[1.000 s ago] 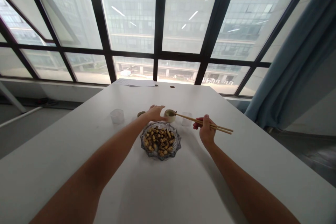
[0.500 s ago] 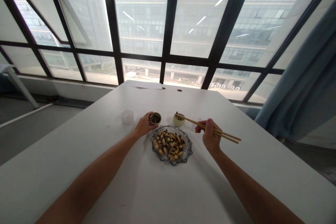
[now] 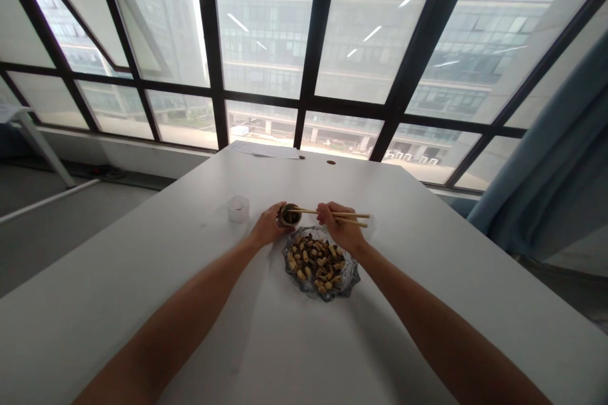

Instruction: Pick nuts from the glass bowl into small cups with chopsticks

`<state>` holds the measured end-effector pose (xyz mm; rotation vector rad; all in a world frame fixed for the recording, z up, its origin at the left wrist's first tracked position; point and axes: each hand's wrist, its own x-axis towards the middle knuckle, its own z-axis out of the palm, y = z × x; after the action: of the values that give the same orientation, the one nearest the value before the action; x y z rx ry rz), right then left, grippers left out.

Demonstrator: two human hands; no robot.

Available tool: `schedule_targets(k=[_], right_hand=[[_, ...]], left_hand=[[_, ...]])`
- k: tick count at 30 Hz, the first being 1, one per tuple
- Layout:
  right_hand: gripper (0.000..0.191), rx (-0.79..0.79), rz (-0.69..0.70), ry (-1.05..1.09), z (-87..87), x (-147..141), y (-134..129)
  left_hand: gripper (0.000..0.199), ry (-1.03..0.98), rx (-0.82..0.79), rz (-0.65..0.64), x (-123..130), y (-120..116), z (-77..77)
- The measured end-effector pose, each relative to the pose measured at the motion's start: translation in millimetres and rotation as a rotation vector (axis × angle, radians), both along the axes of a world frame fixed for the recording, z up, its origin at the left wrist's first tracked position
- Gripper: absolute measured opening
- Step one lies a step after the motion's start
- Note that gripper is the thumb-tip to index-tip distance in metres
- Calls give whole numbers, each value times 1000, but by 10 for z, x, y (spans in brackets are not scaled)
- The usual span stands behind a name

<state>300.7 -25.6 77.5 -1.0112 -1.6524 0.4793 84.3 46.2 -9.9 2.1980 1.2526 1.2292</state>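
My left hand (image 3: 267, 226) is closed around the side of a small round cup (image 3: 300, 219), tilted so its mouth faces me. Dark, slender pieces that look like seeds (image 3: 291, 216) lie inside it. My right hand (image 3: 342, 225) grips a pair of wooden chopsticks (image 3: 310, 211), whose tips reach into the cup. Just below both hands stands a scalloped clear glass plate (image 3: 352, 277), with peanuts in their shells (image 3: 308, 256) and darker bits mixed on it. The pale small bowl seen earlier is hidden behind my right hand.
A small clear container (image 3: 238, 209) stands left of my left hand. Another transparent item (image 3: 373, 223) shows partly beyond the chopstick ends. White paper (image 3: 266, 150) lies at the far edge of the white table (image 3: 190, 215), before the windows. A blue curtain (image 3: 532, 171) hangs at right.
My right hand has moved left with the chopsticks, from the pale bowl to the cup in my left hand. The left hand still holds the cup. The view has shifted slightly.
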Motion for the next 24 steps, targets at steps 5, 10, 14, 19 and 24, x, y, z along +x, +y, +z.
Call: schedule_targets(k=[5, 10, 14, 19, 24], right_hand=[[62, -107, -93, 278, 132, 312, -273], [61, -206, -124, 280, 186, 701, -552], [63, -313, -50, 181, 194, 838, -671], [65, -455, 55, 45, 172, 646, -691], [58, -348, 1, 91, 79, 492, -590]], left_hand=[[78, -12, -57, 48, 8, 18, -15], [65, 32, -82, 115, 21, -25, 53], [61, 52, -97, 139, 27, -59, 89], [60, 62, -98, 156, 24, -78, 100], [61, 88, -110, 157, 21, -87, 104]])
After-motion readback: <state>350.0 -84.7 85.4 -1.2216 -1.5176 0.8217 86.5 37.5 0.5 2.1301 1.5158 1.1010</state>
